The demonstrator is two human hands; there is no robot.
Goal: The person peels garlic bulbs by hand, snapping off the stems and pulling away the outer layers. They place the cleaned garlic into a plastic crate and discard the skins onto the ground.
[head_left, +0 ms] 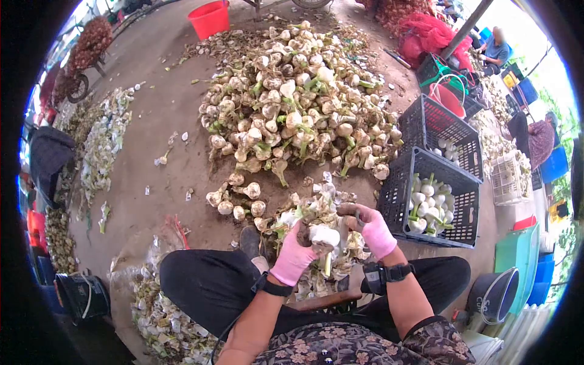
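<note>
Dark floral-patterned cloth (328, 348) covers my torso, nearest of all, with my black trousers (207, 286) spread wide beyond it. Between my knees, my left hand (295, 255), in a pink glove with soiled fingertips, has its fingers closed around a white round garlic bulb (324, 235), whose pale green stem points down toward my lap. Just beside it, my right hand (374, 231), gloved the same way, has its fingers bent; I cannot tell whether they pinch anything. Under both hands lies a loose litter of pale papery husks (316, 207). Ahead of me rises a large heap of soil-stained garlic with stems (304, 115), and a small cluster of brownish bulbs (225, 207) sits nearer, on the left. To my right stands a black slatted plastic crate (467, 213) holding clean white bulbs with green stems (428, 202); a second black plastic crate (469, 149) is just behind it.
</note>
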